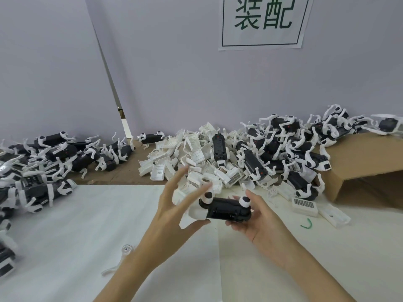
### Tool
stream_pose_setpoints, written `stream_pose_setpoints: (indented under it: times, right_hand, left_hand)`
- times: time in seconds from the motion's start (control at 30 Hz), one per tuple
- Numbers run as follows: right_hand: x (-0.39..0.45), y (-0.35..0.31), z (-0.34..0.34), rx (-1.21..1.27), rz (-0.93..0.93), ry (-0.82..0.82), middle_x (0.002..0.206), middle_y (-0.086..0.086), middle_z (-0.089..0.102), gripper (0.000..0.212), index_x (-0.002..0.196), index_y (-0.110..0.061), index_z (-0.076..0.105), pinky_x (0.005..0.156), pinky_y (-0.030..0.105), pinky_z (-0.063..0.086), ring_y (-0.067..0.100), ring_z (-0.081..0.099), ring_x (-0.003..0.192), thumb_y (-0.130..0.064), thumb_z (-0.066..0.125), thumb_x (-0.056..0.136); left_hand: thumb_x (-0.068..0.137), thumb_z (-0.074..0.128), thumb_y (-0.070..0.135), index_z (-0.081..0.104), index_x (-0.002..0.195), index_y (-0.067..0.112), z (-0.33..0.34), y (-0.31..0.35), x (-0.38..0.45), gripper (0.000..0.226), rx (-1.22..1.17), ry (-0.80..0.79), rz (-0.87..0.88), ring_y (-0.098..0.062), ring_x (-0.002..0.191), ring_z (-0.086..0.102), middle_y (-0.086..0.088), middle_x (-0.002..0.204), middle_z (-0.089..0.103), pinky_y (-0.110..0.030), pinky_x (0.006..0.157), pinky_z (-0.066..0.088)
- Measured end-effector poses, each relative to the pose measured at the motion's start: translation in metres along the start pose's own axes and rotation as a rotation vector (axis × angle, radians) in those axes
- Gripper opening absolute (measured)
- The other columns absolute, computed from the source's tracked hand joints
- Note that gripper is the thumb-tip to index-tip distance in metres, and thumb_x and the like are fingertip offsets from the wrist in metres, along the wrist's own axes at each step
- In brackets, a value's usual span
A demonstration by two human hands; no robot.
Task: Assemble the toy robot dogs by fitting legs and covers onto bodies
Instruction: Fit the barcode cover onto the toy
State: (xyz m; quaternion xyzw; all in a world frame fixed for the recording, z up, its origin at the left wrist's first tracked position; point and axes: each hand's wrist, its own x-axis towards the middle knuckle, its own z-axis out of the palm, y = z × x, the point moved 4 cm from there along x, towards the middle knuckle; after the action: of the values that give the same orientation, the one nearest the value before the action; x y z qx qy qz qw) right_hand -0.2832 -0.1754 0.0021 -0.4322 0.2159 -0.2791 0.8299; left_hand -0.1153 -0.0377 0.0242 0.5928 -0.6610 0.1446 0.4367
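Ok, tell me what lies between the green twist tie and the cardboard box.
Head view: white covers lie between the green twist tie and the cardboard box.

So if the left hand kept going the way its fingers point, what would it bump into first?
Probably the pile of white covers. The left hand points its straight fingers up and away from the person, past the black body, towards that heap. How far off the heap lies is hard to judge.
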Motion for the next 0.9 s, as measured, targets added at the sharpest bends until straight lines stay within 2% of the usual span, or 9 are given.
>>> stream_pose_setpoints:
  times: [0.1, 0.2, 0.27, 0.4, 0.5, 0.57, 0.67, 0.77, 0.9]
  right_hand:
    - [0.002, -0.003, -0.001, -0.018, -0.107, -0.009, 0.096, 0.022, 0.068, 0.056, 0.133, -0.001, 0.063, 0.064, 0.033, 0.055, 0.033, 0.068, 0.077, -0.027, 0.072, 0.084]
    - [0.000, -0.005, -0.001, -0.159, -0.214, -0.081, 0.101, 0.013, 0.066, 0.053, 0.142, -0.020, 0.062, 0.090, 0.032, 0.047, 0.023, 0.061, 0.095, -0.015, 0.069, 0.090]
    - [-0.003, -0.005, -0.001, -0.296, -0.267, -0.109, 0.101, 0.002, 0.064, 0.053, 0.146, -0.036, 0.058, 0.101, 0.031, 0.038, 0.016, 0.055, 0.098, -0.022, 0.068, 0.096]
    - [-0.006, -0.012, 0.002, -0.574, -0.375, 0.004, 0.073, -0.009, 0.057, 0.069, 0.151, -0.042, 0.046, 0.081, 0.011, 0.047, 0.005, 0.059, 0.075, -0.052, 0.076, 0.090]
    - [-0.008, -0.013, 0.003, -0.546, -0.342, 0.074, 0.075, 0.002, 0.072, 0.077, 0.149, -0.033, 0.050, 0.077, 0.023, 0.058, 0.020, 0.072, 0.073, -0.063, 0.076, 0.083]
    - [-0.009, -0.011, 0.001, -0.484, -0.296, 0.188, 0.082, 0.012, 0.076, 0.080, 0.135, -0.017, 0.062, 0.068, 0.038, 0.062, 0.035, 0.074, 0.068, -0.072, 0.074, 0.079]
    - [-0.010, -0.006, -0.005, -0.453, -0.192, 0.342, 0.075, 0.023, 0.075, 0.074, 0.104, -0.008, 0.070, 0.049, 0.034, 0.057, 0.037, 0.072, 0.057, -0.078, 0.062, 0.080]
    - [-0.010, -0.003, -0.007, -0.597, -0.004, 0.323, 0.068, 0.024, 0.073, 0.079, 0.099, -0.013, 0.071, 0.042, 0.029, 0.050, 0.033, 0.069, 0.051, -0.085, 0.040, 0.088]
    - [-0.010, 0.001, -0.007, -0.861, -0.049, 0.249, 0.069, 0.013, 0.074, 0.096, 0.106, -0.025, 0.069, 0.046, 0.028, 0.051, 0.024, 0.070, 0.054, -0.097, 0.012, 0.078]
  left_hand:
    - [0.072, 0.092, 0.058, 0.027, 0.157, 0.056, 0.007, -0.001, -0.004, 0.107, -0.521, -0.095, -0.453, -0.022, 0.119, 0.070, 0.020, 0.149, 0.049, -0.029, 0.105, 0.053]
    - [0.078, 0.085, 0.062, 0.049, 0.143, 0.049, 0.020, 0.002, -0.009, 0.075, -0.775, -0.061, -0.724, -0.021, 0.101, 0.076, 0.003, 0.119, 0.073, -0.029, 0.095, 0.053]
    - [0.085, 0.084, 0.048, 0.059, 0.139, 0.038, 0.023, 0.006, -0.008, 0.060, -0.794, -0.002, -0.714, -0.014, 0.096, 0.073, -0.005, 0.109, 0.072, -0.026, 0.090, 0.054]
    - [0.086, 0.076, 0.046, 0.056, 0.137, 0.040, 0.018, 0.002, -0.008, 0.055, -0.829, 0.084, -0.709, -0.019, 0.101, 0.073, -0.004, 0.112, 0.077, -0.026, 0.091, 0.055]
    - [0.079, 0.075, 0.068, 0.047, 0.129, 0.053, 0.018, 0.002, -0.008, 0.058, -0.841, 0.047, -0.768, -0.027, 0.103, 0.075, -0.002, 0.112, 0.078, -0.027, 0.090, 0.053]
    - [0.076, 0.079, 0.064, 0.043, 0.132, 0.059, 0.021, 0.005, -0.008, 0.067, -0.787, -0.012, -0.730, -0.024, 0.091, 0.076, 0.000, 0.115, 0.072, -0.024, 0.077, 0.055]
    - [0.075, 0.096, 0.039, 0.040, 0.149, 0.051, 0.026, 0.014, -0.010, 0.095, -0.617, -0.136, -0.439, -0.024, 0.089, 0.071, 0.009, 0.135, 0.048, -0.029, 0.071, 0.060]
    - [0.084, 0.091, 0.026, 0.051, 0.143, 0.051, 0.028, 0.020, -0.011, 0.076, -0.244, -0.139, -0.185, -0.011, 0.106, 0.065, 0.019, 0.134, 0.050, -0.015, 0.082, 0.053]
    - [0.080, 0.092, 0.033, 0.063, 0.128, 0.040, 0.025, 0.017, -0.011, 0.056, -0.313, -0.026, -0.350, -0.004, 0.081, 0.071, 0.020, 0.107, 0.074, -0.016, 0.066, 0.056]
